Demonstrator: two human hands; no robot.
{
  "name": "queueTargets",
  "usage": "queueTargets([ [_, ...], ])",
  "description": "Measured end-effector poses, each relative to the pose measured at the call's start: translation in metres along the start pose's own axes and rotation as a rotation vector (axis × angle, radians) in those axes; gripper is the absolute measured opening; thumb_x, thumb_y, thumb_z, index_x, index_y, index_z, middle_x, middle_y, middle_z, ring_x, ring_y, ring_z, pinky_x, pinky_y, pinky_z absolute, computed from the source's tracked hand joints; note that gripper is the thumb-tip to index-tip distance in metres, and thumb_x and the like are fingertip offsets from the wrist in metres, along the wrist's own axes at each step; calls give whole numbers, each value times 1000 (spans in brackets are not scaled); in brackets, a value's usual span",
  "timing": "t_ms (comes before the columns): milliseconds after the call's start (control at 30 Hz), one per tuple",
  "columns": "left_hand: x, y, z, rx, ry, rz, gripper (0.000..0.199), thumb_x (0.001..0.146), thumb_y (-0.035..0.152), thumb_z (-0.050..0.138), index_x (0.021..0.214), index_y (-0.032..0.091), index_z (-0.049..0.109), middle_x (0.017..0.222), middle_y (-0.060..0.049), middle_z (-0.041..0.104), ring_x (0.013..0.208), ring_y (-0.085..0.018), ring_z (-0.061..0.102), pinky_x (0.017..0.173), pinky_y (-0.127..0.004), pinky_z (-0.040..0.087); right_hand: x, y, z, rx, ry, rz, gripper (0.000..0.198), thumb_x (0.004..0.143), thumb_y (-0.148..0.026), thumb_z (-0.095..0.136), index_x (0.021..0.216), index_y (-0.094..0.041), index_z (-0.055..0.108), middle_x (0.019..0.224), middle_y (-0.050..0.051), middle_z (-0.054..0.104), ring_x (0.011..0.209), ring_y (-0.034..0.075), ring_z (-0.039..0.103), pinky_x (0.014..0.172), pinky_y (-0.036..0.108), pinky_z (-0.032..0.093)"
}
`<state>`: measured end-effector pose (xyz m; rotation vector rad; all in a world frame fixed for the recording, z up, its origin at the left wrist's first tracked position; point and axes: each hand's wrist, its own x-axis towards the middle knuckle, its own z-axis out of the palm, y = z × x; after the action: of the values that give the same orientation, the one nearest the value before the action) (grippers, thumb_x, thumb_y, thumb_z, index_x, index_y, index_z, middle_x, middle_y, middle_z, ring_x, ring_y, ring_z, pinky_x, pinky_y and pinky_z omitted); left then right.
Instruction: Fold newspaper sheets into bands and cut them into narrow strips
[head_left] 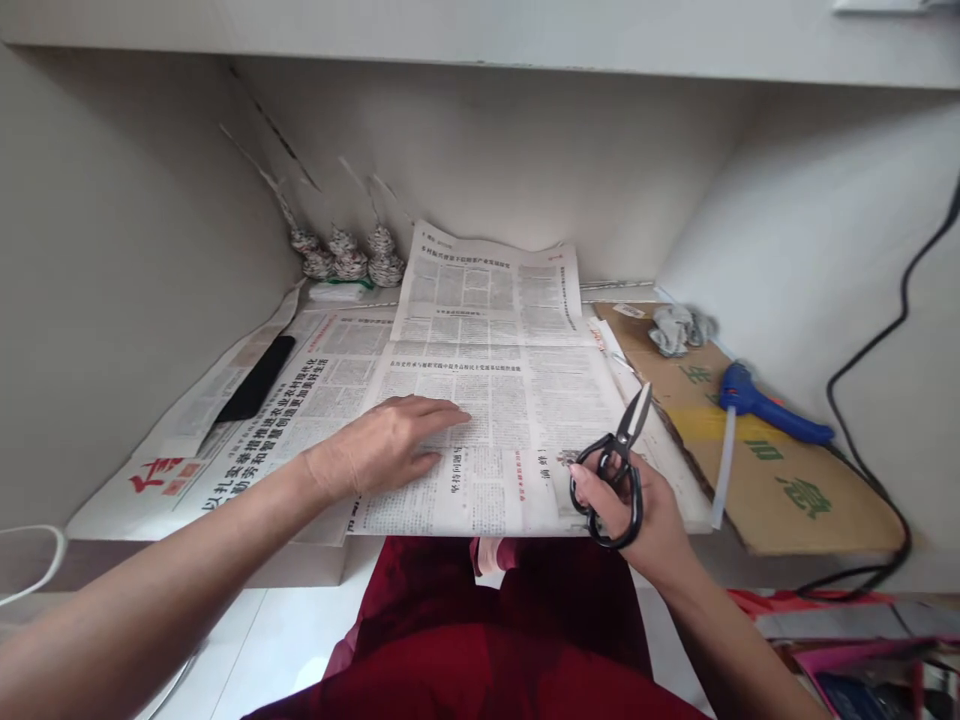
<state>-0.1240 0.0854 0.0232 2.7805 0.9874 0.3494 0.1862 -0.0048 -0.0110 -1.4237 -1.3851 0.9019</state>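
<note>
My right hand (649, 510) grips a pair of black-handled scissors (619, 455) near the front edge of the work surface. The scissors' blades point up and away, slightly to the right, and look a little apart. Beneath both hands lies a large newspaper sheet (457, 400); its far end curls up against the back wall. My left hand (394, 440) rests flat on that sheet, left of its middle, fingers stretched to the right. More newspaper (322, 350) is spread underneath on the left side.
A black phone (259, 380) lies at left. Behind it stand several gourd-shaped woven paper pieces (382, 258). On cardboard (787, 510) at right are a blue glue gun (772, 408), with a white glue stick (725, 465) in it, and a crumpled grey cloth (679, 330). A black cable (862, 350) hangs at right.
</note>
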Motion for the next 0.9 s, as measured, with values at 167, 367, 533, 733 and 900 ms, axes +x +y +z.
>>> queueTargets([
  [167,10,5,-2,145,-91,-36,73,80,5,51,150,25,45,149,-10,56,129,-30,59,101,-47,55,2,-1,1,27,-9,-12,32,87,-50,69,79,-22,56,64,-3,57,60,14,50,56,28,41],
  [367,20,11,7,326,-68,-49,68,79,-2,42,143,20,49,134,-11,66,113,-29,67,89,-43,58,4,0,0,18,-21,-33,33,88,-49,69,77,-22,55,65,-3,57,61,14,50,58,28,40],
  [533,22,13,12,360,-10,-99,53,85,5,45,135,19,56,128,-11,70,107,-30,69,83,-42,58,4,-3,0,-1,-34,-28,34,88,-52,67,78,-22,54,64,-3,58,60,14,52,58,28,42],
  [733,23,10,6,356,-27,-131,63,81,2,44,140,20,53,128,-10,70,106,-27,70,83,-39,57,4,-16,-15,-101,-72,22,37,91,-56,61,75,-23,54,61,-3,60,58,15,55,58,28,45],
  [900,18,9,2,377,-61,-111,73,79,-1,44,146,26,47,140,-7,64,115,-29,67,85,-40,56,4,-19,-43,-291,-31,49,38,87,-58,63,75,-23,56,61,-3,58,58,15,53,55,28,43],
])
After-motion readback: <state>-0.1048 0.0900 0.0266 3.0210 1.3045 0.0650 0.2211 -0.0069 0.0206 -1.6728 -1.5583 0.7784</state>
